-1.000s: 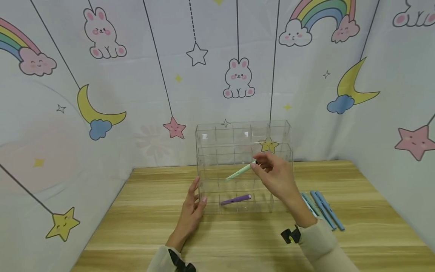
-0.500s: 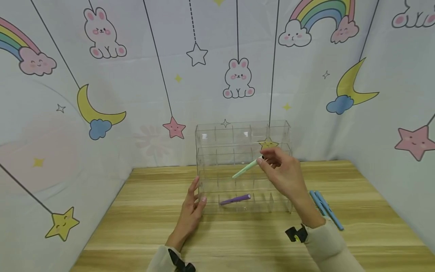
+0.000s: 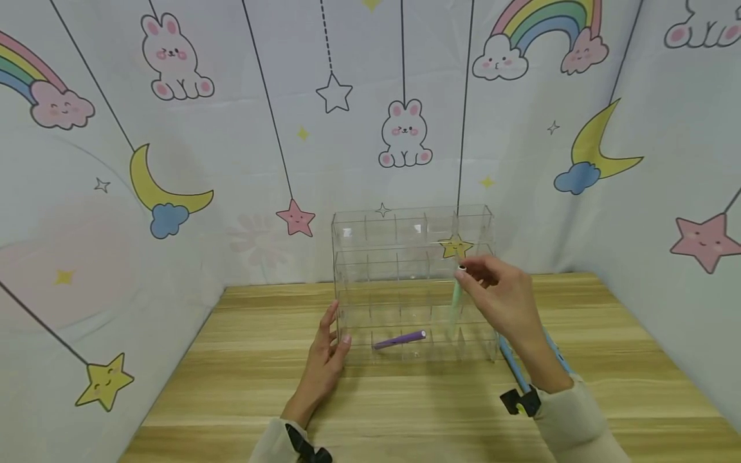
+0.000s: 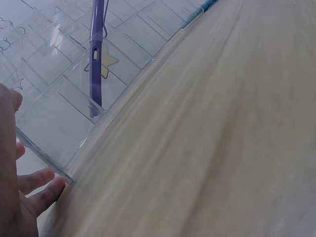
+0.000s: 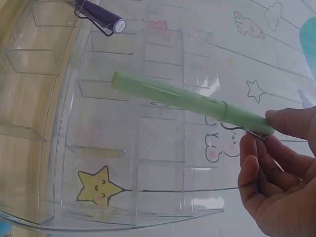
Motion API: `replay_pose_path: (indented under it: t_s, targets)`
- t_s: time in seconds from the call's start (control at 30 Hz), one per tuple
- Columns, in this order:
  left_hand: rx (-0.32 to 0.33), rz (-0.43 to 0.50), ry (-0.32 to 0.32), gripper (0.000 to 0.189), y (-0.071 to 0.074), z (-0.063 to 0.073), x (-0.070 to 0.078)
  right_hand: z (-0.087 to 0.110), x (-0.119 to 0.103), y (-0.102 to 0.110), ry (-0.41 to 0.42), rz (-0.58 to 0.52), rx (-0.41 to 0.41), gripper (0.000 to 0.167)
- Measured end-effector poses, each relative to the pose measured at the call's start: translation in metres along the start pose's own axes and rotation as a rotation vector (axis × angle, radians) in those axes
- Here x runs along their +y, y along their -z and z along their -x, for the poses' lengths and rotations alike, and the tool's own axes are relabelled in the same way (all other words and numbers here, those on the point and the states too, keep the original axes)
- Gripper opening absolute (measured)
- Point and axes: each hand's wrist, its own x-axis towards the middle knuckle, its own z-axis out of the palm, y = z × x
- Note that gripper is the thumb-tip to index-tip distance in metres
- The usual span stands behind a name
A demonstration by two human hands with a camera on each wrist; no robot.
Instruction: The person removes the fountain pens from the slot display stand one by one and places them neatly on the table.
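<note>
A clear, stepped pen organizer [image 3: 384,292] with rows of compartments stands on the wooden table. My right hand [image 3: 500,292] pinches a light green pen [image 5: 170,96] by its capped, clipped end. In the head view, the pen hangs nearly upright in front of the organizer's right part, its lower end overlapping the front rows. A purple pen [image 3: 399,340] leans slanted in the front row, to the left of the green one. At the organizer's left side, my left hand [image 3: 324,360] rests with extended fingers [image 4: 42,190] touching its edge near the table.
Blue pens [image 3: 514,363] lie on the table [image 3: 231,386] to the right of the organizer, partly hidden by my right forearm. A white curtain [image 3: 249,167] printed with rabbits, stars and moons hangs right behind the table.
My right hand has moved to the right, and the green pen has swung from slanting left to nearly upright. The left hand, organizer and purple pen keep their places.
</note>
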Motion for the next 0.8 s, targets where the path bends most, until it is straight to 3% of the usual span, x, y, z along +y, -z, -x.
replay_pose_path:
  t_s: [0.57, 0.8]
  targets:
    - [0.004, -0.006, -0.012, 0.074, 0.001, -0.001, 0.000, -0.001, 0.023, 0.026, -0.011, 0.090, 0.037, 0.020]
    - [0.002, -0.006, -0.013, 0.074, 0.000, -0.001, -0.001, -0.001, 0.035, 0.037, -0.058, 0.149, 0.010, 0.023]
